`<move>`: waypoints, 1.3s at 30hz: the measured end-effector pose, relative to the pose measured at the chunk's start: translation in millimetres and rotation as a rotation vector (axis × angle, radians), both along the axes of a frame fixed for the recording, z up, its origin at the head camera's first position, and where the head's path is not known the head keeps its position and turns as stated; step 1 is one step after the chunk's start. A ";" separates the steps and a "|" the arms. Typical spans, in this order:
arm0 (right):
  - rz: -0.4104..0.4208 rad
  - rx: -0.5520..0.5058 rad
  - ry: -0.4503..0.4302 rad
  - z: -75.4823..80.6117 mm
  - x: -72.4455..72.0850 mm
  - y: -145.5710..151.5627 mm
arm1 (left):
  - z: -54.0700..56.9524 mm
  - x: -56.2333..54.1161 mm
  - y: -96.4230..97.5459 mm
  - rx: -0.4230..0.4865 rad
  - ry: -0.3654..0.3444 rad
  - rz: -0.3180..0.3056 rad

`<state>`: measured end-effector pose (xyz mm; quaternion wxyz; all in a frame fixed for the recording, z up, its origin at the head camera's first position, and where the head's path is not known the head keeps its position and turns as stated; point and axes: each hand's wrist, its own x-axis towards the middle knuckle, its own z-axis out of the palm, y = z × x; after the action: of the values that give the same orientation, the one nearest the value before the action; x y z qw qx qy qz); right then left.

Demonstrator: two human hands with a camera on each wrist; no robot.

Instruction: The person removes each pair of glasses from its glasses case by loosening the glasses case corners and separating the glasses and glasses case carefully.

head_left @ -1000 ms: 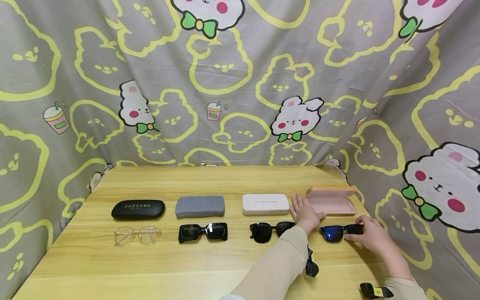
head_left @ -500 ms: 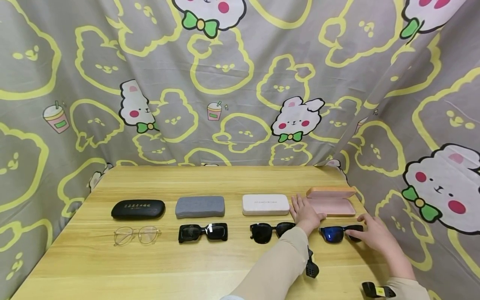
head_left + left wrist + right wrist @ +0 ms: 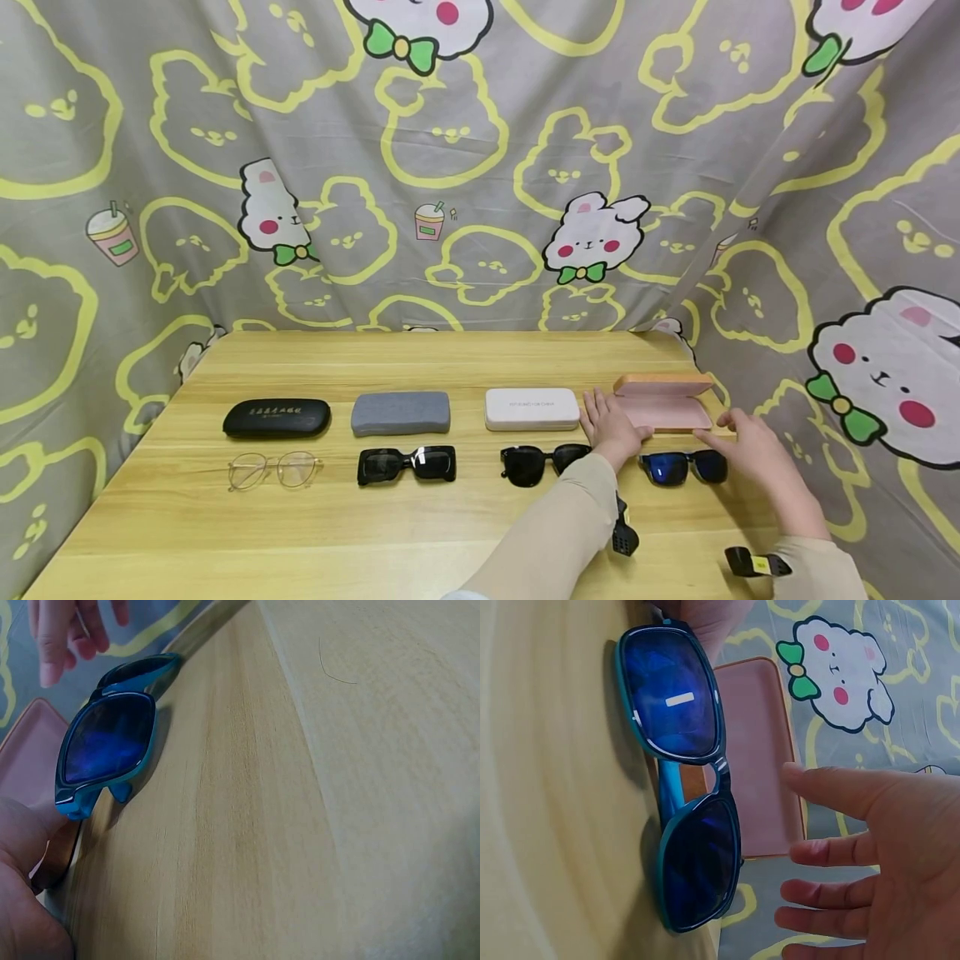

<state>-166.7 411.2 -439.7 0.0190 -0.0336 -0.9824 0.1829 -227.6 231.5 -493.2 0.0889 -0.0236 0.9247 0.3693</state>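
Note:
Blue-lensed sunglasses (image 3: 684, 468) rest on the table in front of an open pink glasses case (image 3: 660, 412); their frame shows teal edges in the right wrist view. My left hand (image 3: 611, 427) lies between that case and a white glasses case (image 3: 532, 409), fingers spread, thumb along the open case's front left corner. Whether it presses on the case I cannot tell. Just right of the sunglasses hovers my right hand (image 3: 750, 454), holding nothing; the right wrist view has its fingers (image 3: 829, 889) extended, apart from the lenses.
Black sunglasses (image 3: 525, 465) are partly covered by my left forearm. Further left lie black rectangular sunglasses (image 3: 407, 464) and thin-framed glasses (image 3: 274, 471), with a grey case (image 3: 401, 413) and a black case (image 3: 277, 418) behind them. A patterned curtain (image 3: 465, 167) surrounds the table.
My right hand has let go of the blue-lensed sunglasses and moved up and right, uncovering their right lens. My left hand has stayed in place.

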 end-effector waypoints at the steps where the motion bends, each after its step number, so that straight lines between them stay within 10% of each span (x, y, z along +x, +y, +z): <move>1: -0.003 -0.003 0.005 0.7 -1.5 -0.4 | -1.1 -0.6 0.6 0.000 0.000 0.000; 39: -0.102 -0.067 0.154 -0.6 -49.3 -7.5 | 1.1 0.4 2.6 -0.056 -0.003 0.011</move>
<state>-216.0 403.7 -440.3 0.1024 -0.0701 -0.9683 0.2167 -227.3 234.2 -492.0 0.0874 -0.0315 0.9345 0.3437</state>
